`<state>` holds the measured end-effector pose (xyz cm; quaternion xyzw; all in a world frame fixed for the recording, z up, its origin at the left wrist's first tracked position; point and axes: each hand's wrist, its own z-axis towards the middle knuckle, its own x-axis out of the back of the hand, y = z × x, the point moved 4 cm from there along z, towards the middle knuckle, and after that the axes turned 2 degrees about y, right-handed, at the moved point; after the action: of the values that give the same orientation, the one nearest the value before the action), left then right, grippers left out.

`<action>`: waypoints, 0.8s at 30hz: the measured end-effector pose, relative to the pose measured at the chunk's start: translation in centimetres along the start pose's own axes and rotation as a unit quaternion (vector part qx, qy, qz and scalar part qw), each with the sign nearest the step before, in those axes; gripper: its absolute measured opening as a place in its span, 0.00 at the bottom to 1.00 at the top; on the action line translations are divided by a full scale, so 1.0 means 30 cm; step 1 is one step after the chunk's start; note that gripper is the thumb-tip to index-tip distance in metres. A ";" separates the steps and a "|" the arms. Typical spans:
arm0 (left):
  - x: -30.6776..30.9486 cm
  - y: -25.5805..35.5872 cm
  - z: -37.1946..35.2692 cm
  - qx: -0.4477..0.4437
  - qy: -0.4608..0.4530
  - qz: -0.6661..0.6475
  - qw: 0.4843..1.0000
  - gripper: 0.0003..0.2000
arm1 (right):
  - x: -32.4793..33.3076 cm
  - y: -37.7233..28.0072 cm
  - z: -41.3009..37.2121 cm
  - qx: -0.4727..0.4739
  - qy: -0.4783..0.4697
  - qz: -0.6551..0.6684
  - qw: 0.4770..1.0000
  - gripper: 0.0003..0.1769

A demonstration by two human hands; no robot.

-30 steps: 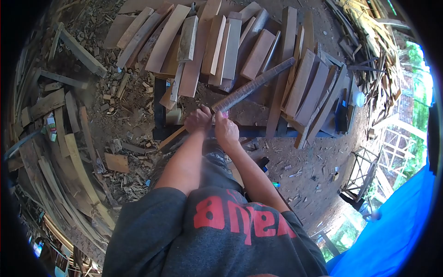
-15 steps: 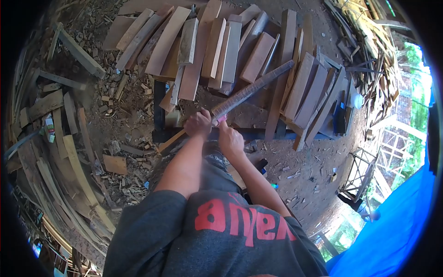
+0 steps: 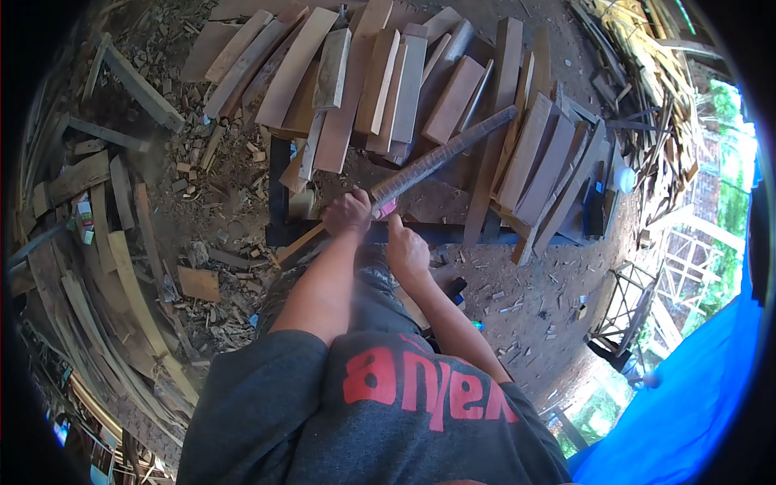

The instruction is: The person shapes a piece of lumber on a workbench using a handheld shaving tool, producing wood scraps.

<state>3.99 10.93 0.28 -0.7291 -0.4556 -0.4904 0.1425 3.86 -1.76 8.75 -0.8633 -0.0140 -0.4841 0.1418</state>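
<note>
A long rounded brown wooden pole (image 3: 444, 158) with mottled, ringed markings slants from my hands up to the right, its far end over the boards. My left hand (image 3: 347, 213) is closed around its near end. A thin light strip of wood (image 3: 301, 242) runs down and left from beneath that hand. My right hand (image 3: 408, 249) is closed just below the pole. At its fingertips is a small pink piece (image 3: 386, 208), pressed against the pole's underside; its kind cannot be made out.
Planks and beams (image 3: 376, 81) lie side by side across a dark frame (image 3: 436, 233) ahead. Long scrap boards (image 3: 133, 283) are heaped at left, and wood chips (image 3: 214, 186) litter the dirt. A blue tarp (image 3: 687, 404) hangs at right, near a metal lattice frame (image 3: 626, 303).
My right hand has shifted slightly right and down along the pole's underside, and more of the pink piece shows. My left hand keeps its hold; the pole has barely moved.
</note>
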 end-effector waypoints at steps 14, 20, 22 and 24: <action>-0.008 0.002 -0.001 -0.012 -0.001 0.011 1.000 0.27 | -0.024 -0.028 0.069 0.010 0.037 0.048 0.998 0.05; 0.006 0.010 -0.011 0.000 0.006 0.007 1.000 0.27 | 0.055 -0.018 -0.014 -0.001 0.004 0.019 1.000 0.05; 0.023 0.013 -0.022 -0.001 0.017 0.007 1.000 0.28 | 0.038 -0.004 -0.029 -0.010 -0.002 0.010 1.000 0.05; 0.022 0.012 -0.008 0.001 0.007 0.010 1.000 0.27 | -0.006 0.005 -0.003 -0.020 -0.003 0.005 1.000 0.05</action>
<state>4.22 10.94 1.03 -0.7302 -0.4479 -0.4933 0.1513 3.73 -1.91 8.61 -0.8675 -0.0003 -0.4811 0.1267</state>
